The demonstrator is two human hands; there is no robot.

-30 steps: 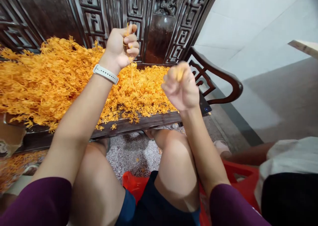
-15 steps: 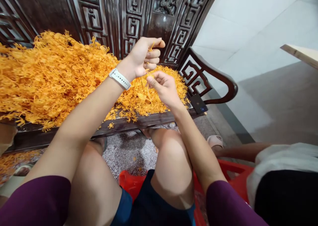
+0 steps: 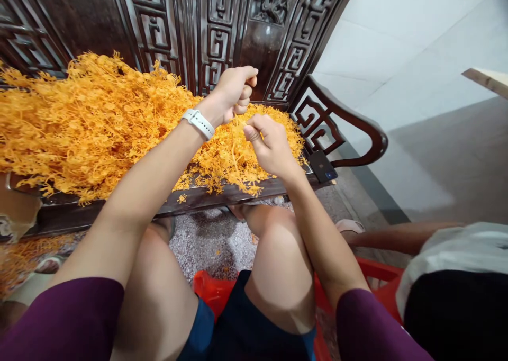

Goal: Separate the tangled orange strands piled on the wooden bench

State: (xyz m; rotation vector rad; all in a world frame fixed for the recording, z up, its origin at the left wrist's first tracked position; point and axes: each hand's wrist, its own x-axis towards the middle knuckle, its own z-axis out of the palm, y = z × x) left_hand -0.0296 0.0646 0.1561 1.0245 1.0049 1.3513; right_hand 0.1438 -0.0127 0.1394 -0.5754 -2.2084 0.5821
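My left hand, with a white watch band at the wrist, is raised in front of the bench back, its fingers curled closed around an orange plastic sprig that they mostly hide. Just below and to the right, my right hand pinches thumb against forefinger on an orange strand between the two hands. A thin stem with branched tips hangs below them. Behind both hands spreads a large pile of orange plastic sprigs, heaped higher on the left along the bench seat.
The dark carved wooden bench has a curved armrest at right. A phone lies at the seat's right end. A seated person's leg is close on my right. A cardboard box stands at left, near another person's foot.
My left hand's fingers have curled in tighter. My right hand has drawn slightly right and down, its pinch closing. The hanging stem's branched tips now show lower, near the seat's edge.
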